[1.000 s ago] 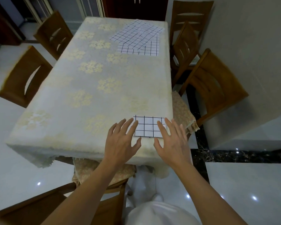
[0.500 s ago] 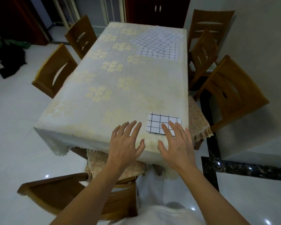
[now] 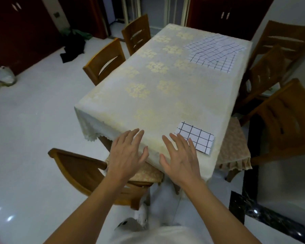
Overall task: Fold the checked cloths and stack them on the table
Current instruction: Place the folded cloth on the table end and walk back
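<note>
A small folded checked cloth (image 3: 195, 136) lies flat near the table's front right corner. Several unfolded checked cloths (image 3: 215, 53) lie overlapping at the far right end of the table (image 3: 148, 95). My left hand (image 3: 127, 154) hovers over the table's front edge with fingers spread, holding nothing. My right hand (image 3: 180, 154) is spread beside it, its fingertips at the left edge of the folded cloth; whether they touch it I cannot tell.
Wooden chairs stand around the table: one (image 3: 88, 173) right in front of me, two (image 3: 106, 62) on the left, three (image 3: 285, 120) on the right. Dark clothes (image 3: 72, 46) lie on the white floor at far left.
Both hands have slid left off the folded cloth and away from it. The view has swung left, so the table now sits further right.
</note>
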Motion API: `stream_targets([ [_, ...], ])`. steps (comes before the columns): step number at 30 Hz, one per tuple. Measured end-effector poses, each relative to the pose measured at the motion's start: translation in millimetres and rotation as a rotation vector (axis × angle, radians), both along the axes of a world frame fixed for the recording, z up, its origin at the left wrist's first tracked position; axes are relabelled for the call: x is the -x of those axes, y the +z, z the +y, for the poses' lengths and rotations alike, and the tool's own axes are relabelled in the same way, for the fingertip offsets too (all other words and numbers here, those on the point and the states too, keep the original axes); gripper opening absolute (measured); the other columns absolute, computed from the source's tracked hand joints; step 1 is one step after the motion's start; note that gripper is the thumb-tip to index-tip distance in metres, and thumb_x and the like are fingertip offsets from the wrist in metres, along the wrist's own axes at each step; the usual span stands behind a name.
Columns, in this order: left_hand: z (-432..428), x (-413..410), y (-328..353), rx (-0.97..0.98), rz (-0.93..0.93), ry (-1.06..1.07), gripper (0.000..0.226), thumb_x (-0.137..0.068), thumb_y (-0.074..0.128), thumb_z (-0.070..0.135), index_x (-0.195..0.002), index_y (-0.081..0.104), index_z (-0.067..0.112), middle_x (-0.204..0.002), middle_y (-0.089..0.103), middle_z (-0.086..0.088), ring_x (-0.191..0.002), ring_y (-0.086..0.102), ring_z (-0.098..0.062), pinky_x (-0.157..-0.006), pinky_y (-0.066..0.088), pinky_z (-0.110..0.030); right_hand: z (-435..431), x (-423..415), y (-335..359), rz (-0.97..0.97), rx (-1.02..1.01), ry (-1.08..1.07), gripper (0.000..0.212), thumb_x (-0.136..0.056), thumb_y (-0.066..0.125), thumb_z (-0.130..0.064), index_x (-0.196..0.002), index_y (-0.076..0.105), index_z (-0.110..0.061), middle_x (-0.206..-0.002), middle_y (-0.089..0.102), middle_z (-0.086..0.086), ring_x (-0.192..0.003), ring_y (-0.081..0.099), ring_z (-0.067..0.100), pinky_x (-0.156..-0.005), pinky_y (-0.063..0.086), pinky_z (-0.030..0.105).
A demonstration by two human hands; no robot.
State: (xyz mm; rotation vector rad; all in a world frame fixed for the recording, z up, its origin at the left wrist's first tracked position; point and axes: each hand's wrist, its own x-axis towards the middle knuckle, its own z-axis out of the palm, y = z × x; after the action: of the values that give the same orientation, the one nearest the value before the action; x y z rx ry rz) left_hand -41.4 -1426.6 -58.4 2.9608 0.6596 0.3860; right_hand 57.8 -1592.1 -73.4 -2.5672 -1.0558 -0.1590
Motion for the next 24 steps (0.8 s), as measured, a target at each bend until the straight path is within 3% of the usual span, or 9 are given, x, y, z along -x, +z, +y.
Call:
stream_targets([
  [4,-4.3,28.6,-1.3,-0.022,-0.033,0.07,0.054,-0.095,0.047,0.048,-0.136,0.058,0.015,-0.136,0.061,-0.005,-0.124,0.056,-0.023,-0.102,0.045,-0.041,6.3,14.9,-8.2,0.036,0.02,0.109,0.056,-0.089,0.045,-0.047,-0.138,0.056,-0.024,-0.141,0.057,0.004,-0.139,0.044,0.027,-0.12,0.022,0.049],
  [15,36.0,130.8,5.3,-0.038,-0.032,0.395,0.054,-0.093,0.044,0.047,-0.133,0.061,0.015,-0.132,0.064,-0.006,-0.121,0.058,-0.026,-0.097,0.049,-0.042,92.4,68.9,0.3,0.071,0.026,0.455,0.054,-0.091,0.049,-0.045,-0.142,0.05,-0.026,-0.144,0.051,0.001,-0.139,0.04,0.023,-0.12,0.023,0.053],
  [18,56.5,156.9,3.1,-0.005,-0.02,0.483,0.056,-0.093,0.041,0.051,-0.134,0.06,0.017,-0.134,0.063,-0.006,-0.122,0.058,-0.027,-0.098,0.048,-0.044,123.5,88.0,2.3,0.044,0.055,0.545,0.056,-0.092,0.043,-0.047,-0.142,0.05,-0.024,-0.144,0.052,0.003,-0.139,0.041,0.024,-0.117,0.029,0.055],
  [24,125.5,203.5,-13.0,0.045,-0.03,0.56,0.055,-0.092,0.049,0.049,-0.136,0.059,0.016,-0.136,0.062,-0.007,-0.123,0.058,-0.029,-0.099,0.049,-0.048,197.6,129.8,2.4,0.059,0.079,0.632,0.056,-0.095,0.038,-0.049,-0.145,0.048,-0.024,-0.149,0.049,0.004,-0.144,0.037,0.024,-0.119,0.026,0.054],
])
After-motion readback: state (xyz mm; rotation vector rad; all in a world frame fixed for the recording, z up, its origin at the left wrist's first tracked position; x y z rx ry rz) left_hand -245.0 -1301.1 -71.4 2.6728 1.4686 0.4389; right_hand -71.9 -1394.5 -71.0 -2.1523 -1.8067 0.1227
